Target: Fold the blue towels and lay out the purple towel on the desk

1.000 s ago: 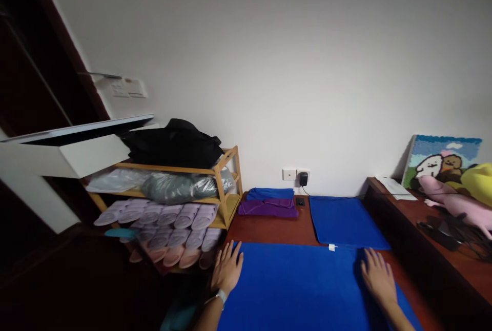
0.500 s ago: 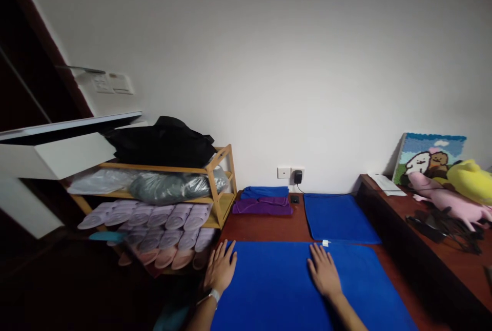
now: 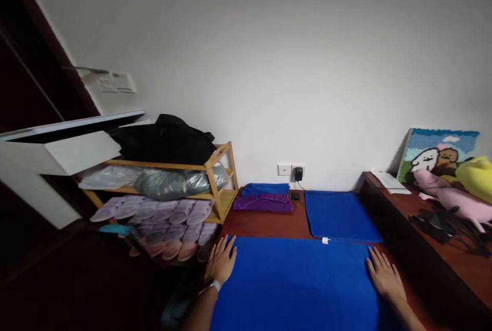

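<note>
A large blue cloth [image 3: 292,285] lies spread flat on the reddish-brown wooden table [image 3: 265,226]. At its far left corner rests my left hand [image 3: 220,262], palm down with the fingers stretched out; a watch band circles that wrist. My right hand [image 3: 385,277] lies flat at the cloth's far right corner, fingers extended. A small white tag [image 3: 325,241] shows at the far edge of the cloth. Beyond it is a second blue cloth [image 3: 342,215], flat, by the wall. Folded purple cloth [image 3: 263,203] and folded blue cloth [image 3: 266,188] sit at the back left.
Left of the table stands a wooden rack [image 3: 223,190] with lilac slippers [image 3: 165,211] and a black bag [image 3: 165,141]. On the right, a raised wooden ledge [image 3: 417,203] holds a pink plush toy [image 3: 449,202] and a picture [image 3: 442,151]. A black plug [image 3: 299,173] is in the wall socket.
My right hand has slid rightward across the large blue cloth to its far right corner. My left hand stays at the far left corner. The view has shifted slightly.
</note>
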`<state>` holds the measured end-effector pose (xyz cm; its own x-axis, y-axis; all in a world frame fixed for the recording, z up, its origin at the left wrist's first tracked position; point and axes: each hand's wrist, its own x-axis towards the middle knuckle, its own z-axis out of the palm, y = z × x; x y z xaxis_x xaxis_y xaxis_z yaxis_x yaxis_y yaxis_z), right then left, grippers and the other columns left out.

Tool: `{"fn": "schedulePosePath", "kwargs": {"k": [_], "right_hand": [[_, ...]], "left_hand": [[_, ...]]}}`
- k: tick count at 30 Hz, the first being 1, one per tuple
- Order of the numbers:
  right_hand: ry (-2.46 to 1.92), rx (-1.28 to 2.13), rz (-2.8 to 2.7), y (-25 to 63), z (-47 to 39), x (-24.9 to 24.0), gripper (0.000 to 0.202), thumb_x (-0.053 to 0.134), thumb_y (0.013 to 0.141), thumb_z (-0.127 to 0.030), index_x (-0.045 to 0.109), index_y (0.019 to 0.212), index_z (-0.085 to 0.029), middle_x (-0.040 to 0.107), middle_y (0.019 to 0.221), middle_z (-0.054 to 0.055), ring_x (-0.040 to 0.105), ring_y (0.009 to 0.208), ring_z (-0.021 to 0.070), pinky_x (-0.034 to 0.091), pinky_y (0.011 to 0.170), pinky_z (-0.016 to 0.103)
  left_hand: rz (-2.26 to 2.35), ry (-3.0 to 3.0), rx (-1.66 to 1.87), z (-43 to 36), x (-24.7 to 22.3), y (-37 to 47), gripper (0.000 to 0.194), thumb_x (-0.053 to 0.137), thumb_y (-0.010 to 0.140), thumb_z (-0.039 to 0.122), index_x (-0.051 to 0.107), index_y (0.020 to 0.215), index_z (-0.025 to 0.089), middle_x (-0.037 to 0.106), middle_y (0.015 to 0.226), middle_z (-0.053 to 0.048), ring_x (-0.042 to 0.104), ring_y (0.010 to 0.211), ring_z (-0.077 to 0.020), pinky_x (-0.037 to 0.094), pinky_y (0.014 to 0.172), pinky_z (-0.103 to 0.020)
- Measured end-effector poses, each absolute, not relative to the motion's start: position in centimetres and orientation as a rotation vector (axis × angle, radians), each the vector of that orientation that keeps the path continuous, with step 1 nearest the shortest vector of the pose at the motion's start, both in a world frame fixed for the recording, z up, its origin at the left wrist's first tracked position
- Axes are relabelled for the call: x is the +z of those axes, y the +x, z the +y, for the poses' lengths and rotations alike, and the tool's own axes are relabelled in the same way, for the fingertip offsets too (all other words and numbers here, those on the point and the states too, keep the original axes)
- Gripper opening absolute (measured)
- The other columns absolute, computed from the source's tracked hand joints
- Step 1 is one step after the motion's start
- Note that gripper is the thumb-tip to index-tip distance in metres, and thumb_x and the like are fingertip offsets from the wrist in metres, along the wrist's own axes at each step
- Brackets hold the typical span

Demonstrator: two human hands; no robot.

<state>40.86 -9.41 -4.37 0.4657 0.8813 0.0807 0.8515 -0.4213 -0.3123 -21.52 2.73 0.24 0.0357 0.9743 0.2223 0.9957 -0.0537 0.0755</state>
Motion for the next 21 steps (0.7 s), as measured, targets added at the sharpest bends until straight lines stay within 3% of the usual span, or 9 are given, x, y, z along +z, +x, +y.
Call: {"fn": "schedulePosePath", "kwargs": {"k": [2, 6, 11, 17, 21], "right_hand": [[-2.417, 0.166, -1.465, 41.1, -9.3, -4.6, 0.081, 0.017, 0.081, -0.069, 0.039, 0.154, -0.041, 0.045, 0.159, 0.000, 0.025, 0.153, 0.0307, 0.021, 0.123, 0.056], [-2.494, 0.094, -1.420, 39.1, -8.7, -2.9, 0.083, 0.016, 0.082, -0.062, 0.043, 0.154, -0.029, 0.042, 0.161, 0.008, 0.025, 0.153, 0.0363, 0.018, 0.121, 0.064], [-2.215, -0.001, -1.710, 24.9, -6.3, 1.7, 0.076, 0.013, 0.093, -0.049, 0.044, 0.153, -0.014, 0.037, 0.163, 0.009, 0.019, 0.155, 0.0316, 0.011, 0.127, 0.052], [-1.754, 0.460, -2.152, 4.4, -3.0, 4.5, 0.070, 0.017, 0.101, -0.054, 0.024, 0.162, -0.019, 0.021, 0.168, 0.001, 0.014, 0.156, 0.0231, 0.012, 0.128, 0.046], [-1.786, 0.526, -2.182, 3.7, -2.6, 3.3, 0.071, 0.018, 0.101, -0.057, 0.022, 0.161, -0.020, 0.020, 0.168, 0.003, 0.013, 0.156, 0.0234, 0.009, 0.128, 0.048]], "left_hand": [[-2.096, -2.195, -0.330, 2.6, 0.3, -21.5, 0.051, 0.038, 0.102, 0.038, 0.048, 0.152, 0.027, 0.044, 0.161, -0.008, 0.039, 0.149, -0.0238, 0.026, 0.123, -0.046], [-2.097, -2.208, -0.367, 2.3, 0.3, -21.5, 0.052, 0.038, 0.102, 0.038, 0.048, 0.152, 0.027, 0.043, 0.162, -0.008, 0.038, 0.149, -0.0239, 0.025, 0.123, -0.046], [-2.090, -2.215, -0.364, 2.2, 0.2, -21.6, 0.053, 0.036, 0.102, 0.038, 0.046, 0.153, 0.028, 0.041, 0.163, -0.007, 0.037, 0.150, -0.0243, 0.025, 0.123, -0.048], [-2.068, -2.230, -0.250, 2.6, -0.2, -21.8, 0.056, 0.032, 0.103, 0.041, 0.038, 0.157, 0.026, 0.031, 0.167, -0.007, 0.028, 0.154, -0.0239, 0.021, 0.125, -0.048], [-2.074, -2.244, -0.214, 2.9, -0.2, -21.8, 0.059, 0.030, 0.103, 0.045, 0.035, 0.158, 0.026, 0.028, 0.168, -0.007, 0.026, 0.154, -0.0243, 0.022, 0.124, -0.049]]}}
